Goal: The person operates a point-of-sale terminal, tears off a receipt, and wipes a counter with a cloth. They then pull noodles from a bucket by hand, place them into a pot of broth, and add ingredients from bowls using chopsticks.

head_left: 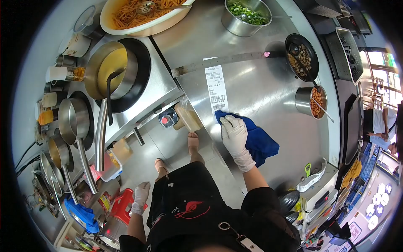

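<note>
My right hand (235, 136), in a white glove, is closed on a dark blue cloth (261, 145) that lies on the steel counter (289, 132). Just beyond the fingers is a printed paper slip (216, 89), its lower end touching the cloth. My left hand (141, 195), also gloved, hangs low at my left side above the floor. Its fingers look curled, but whether anything is in them is hidden. Near it stands a red plastic stool (122, 206).
Pots with long handles, including a saucepan (94, 67) of yellow liquid, line the left. At the back sit a tub of orange strips (147, 29) and a pot of chopped greens (243, 26). A black bowl (301, 75) and a pot of nuts (304, 102) stand right. People are far right.
</note>
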`<state>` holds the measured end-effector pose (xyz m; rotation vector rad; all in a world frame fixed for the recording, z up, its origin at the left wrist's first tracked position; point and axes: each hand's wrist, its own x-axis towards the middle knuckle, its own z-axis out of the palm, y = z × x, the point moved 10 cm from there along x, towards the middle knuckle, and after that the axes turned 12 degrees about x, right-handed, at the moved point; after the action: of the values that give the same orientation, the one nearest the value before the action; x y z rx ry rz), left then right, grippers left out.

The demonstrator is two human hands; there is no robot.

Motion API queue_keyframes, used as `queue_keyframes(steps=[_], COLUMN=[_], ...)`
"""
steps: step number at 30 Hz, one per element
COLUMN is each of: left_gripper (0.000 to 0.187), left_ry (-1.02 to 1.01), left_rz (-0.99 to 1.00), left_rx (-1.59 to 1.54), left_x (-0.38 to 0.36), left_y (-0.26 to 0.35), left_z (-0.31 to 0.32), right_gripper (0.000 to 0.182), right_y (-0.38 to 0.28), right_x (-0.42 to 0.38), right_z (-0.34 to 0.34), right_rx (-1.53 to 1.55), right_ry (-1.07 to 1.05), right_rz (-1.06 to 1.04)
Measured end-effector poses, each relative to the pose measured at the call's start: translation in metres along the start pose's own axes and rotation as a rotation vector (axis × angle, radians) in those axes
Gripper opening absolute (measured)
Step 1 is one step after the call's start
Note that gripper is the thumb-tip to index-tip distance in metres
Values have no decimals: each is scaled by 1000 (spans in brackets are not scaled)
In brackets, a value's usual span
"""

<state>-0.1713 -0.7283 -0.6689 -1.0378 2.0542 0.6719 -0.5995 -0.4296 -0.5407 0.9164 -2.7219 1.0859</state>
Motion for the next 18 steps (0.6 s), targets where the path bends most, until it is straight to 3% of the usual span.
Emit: queue_keyframes(steps=[4, 18], left_gripper=[36, 31], left_ry=[-21, 33], left_rz=[-58, 49], left_rx=[-9, -108], left_x=[0, -2], left_y=[-9, 1], left_z=[6, -6], right_gripper=[25, 25], right_y=[0, -4], right_x=[1, -1], right_z=[0, 1], right_rx=[10, -15], right_ry=[1, 31], right_rz=[1, -34])
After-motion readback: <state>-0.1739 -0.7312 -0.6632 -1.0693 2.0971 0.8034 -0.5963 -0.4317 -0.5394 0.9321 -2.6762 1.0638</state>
